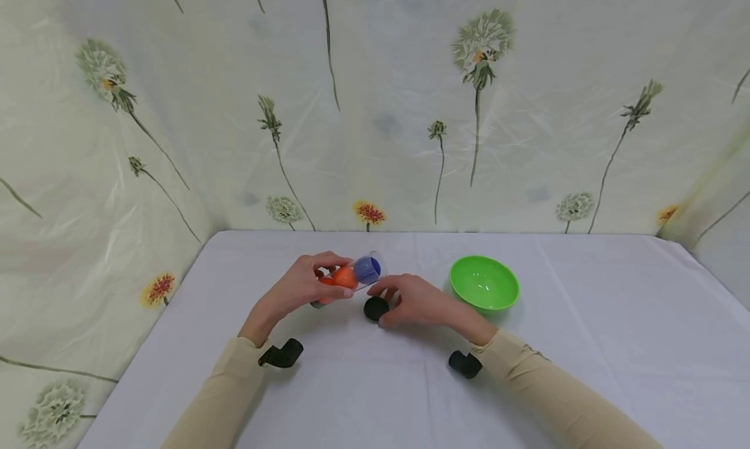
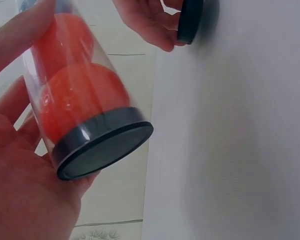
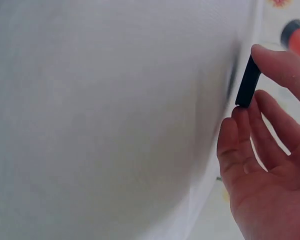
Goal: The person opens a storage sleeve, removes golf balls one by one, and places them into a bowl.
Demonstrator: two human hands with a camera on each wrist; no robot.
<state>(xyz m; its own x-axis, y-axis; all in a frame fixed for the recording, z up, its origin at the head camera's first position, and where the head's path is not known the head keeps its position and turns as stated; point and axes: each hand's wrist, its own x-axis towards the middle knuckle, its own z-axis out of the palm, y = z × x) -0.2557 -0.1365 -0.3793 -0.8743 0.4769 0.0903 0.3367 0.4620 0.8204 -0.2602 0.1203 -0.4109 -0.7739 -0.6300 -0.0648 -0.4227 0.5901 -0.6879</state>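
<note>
My left hand [image 1: 305, 281] grips a clear plastic tube [image 2: 107, 62], which is tilted with its mouth toward the right. Inside the tube are orange balls [image 2: 85, 100] and a blue-violet piece [image 1: 367, 270] at the mouth end. A black cap [image 2: 102, 142] closes the tube's lower end, near the left palm. To the right of the tube, my right hand [image 1: 418, 300] pinches a round black lid [image 1: 376, 309] by its edge between thumb and fingers. In the right wrist view the lid [image 3: 248, 82] is seen edge-on, close over the white cloth.
A bright green bowl [image 1: 484, 283] stands on the white-covered table [image 1: 375, 397], just behind and right of the right hand. Black wrist devices [image 1: 282, 354] sit below both wrists. A curtain [image 1: 387, 110] with a dandelion print hangs along the table's back and left sides.
</note>
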